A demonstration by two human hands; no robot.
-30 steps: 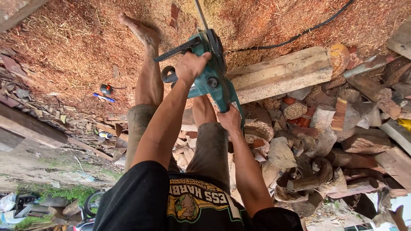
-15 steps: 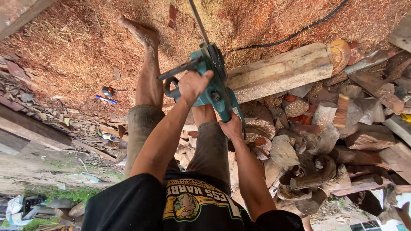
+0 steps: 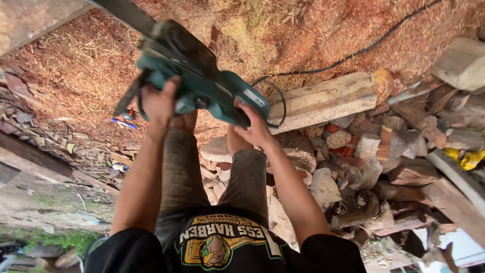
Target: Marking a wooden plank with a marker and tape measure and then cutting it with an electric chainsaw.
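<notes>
I hold a teal electric chainsaw [image 3: 202, 83] in both hands, raised above my legs. My left hand [image 3: 159, 103] grips its black front handle on the left. At the rear handle, my right hand [image 3: 255, 129] is closed around the grip. The dark bar [image 3: 126, 12] points to the upper left and runs out of view. Its black power cable [image 3: 353, 53] trails across the sawdust to the upper right. Beyond the saw, a thick pale wooden beam [image 3: 323, 101] lies on the ground.
Reddish sawdust [image 3: 303, 30] covers the ground ahead. A heap of cut wood chunks [image 3: 374, 172] fills the right side. Planks [image 3: 30, 162] and litter lie at the left, with a small blue tool [image 3: 124, 123] on the sawdust. A pale block [image 3: 462, 63] sits at the upper right.
The chainsaw has come up much closer to the camera and swung left. Its bar now points to the upper left instead of straight ahead. Both hands kept their grip.
</notes>
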